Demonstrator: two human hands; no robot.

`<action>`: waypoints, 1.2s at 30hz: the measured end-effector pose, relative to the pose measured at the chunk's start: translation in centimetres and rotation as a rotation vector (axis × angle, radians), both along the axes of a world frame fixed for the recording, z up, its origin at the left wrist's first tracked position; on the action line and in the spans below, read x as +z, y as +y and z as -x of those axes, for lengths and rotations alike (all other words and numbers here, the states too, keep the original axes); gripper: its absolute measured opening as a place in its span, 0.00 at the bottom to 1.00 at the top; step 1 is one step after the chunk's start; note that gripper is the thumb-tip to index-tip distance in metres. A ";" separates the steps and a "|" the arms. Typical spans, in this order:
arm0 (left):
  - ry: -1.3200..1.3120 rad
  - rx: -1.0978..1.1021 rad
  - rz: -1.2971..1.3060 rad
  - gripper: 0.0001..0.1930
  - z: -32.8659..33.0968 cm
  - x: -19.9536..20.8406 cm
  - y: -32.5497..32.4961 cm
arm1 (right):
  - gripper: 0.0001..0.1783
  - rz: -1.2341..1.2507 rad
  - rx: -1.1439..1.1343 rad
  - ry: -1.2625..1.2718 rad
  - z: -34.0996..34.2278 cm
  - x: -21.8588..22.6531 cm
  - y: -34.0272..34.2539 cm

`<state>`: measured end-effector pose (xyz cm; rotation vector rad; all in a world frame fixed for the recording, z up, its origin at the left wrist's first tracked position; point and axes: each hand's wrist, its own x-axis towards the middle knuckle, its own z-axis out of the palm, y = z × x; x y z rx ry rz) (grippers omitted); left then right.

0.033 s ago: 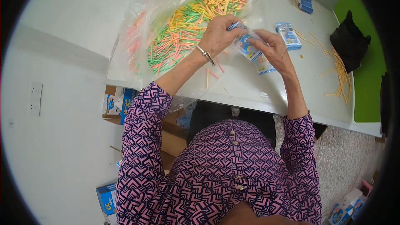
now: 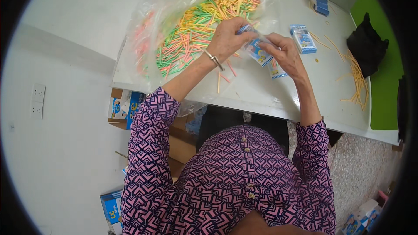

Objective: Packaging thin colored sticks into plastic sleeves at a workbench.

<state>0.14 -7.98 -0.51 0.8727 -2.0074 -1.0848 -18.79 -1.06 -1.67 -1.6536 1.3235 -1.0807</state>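
Between my two hands is a small blue-and-white clear plastic packet (image 2: 260,55), held above the table. My left hand (image 2: 228,39) pinches its upper left end, and a striped blue edge shows at the fingertips. The fingers of my right hand (image 2: 285,54) are closed on its right side. Just below the held packet lies another small packet (image 2: 277,70) with coloured sticks showing through it. To the left, a big clear plastic bag (image 2: 148,26) lies open, full of thin pink, green, yellow and orange sticks (image 2: 191,39). My left wrist rests close to its edge.
Right of my hands lies a small pile of blue-and-white packets (image 2: 303,39); more packets (image 2: 318,1) sit at the back. Tan strands (image 2: 357,80) and a black cloth bag (image 2: 368,45) are on the right. Cartons (image 2: 124,109) stand beneath the table (image 2: 261,100).
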 end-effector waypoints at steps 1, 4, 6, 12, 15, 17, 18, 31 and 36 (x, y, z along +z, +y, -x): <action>0.030 0.016 -0.031 0.08 -0.7 -0.4 0.2 | 0.13 0.003 0.011 -0.004 -0.5 -0.4 -0.2; 0.086 0.008 -0.162 0.08 -2.4 -0.9 1.3 | 0.11 0.015 -0.007 0.029 -2.0 -1.2 -0.2; 0.022 0.061 -0.094 0.08 -2.9 -1.6 1.5 | 0.11 0.016 -0.008 0.071 -2.9 -1.3 0.0; -0.181 0.140 0.145 0.08 -4.7 -1.4 1.8 | 0.16 0.069 -0.012 0.105 -4.7 -2.5 0.1; -0.185 0.113 0.115 0.09 -5.4 -1.7 1.7 | 0.16 0.056 0.000 0.177 -5.3 -2.5 0.1; -0.159 0.108 0.098 0.10 -6.3 -1.9 1.0 | 0.14 0.061 0.035 0.156 -5.7 -2.5 0.0; -0.087 0.097 0.068 0.10 -7.2 -1.9 0.2 | 0.14 0.059 0.041 0.155 -5.9 -2.7 -0.1; -1.301 0.174 0.713 0.19 -17.8 -4.3 -5.6 | 0.15 0.064 0.015 0.004 -5.5 -3.3 0.2; -1.269 0.225 0.842 0.13 -17.7 -6.2 -6.8 | 0.16 0.073 0.019 0.024 -5.5 -3.3 0.1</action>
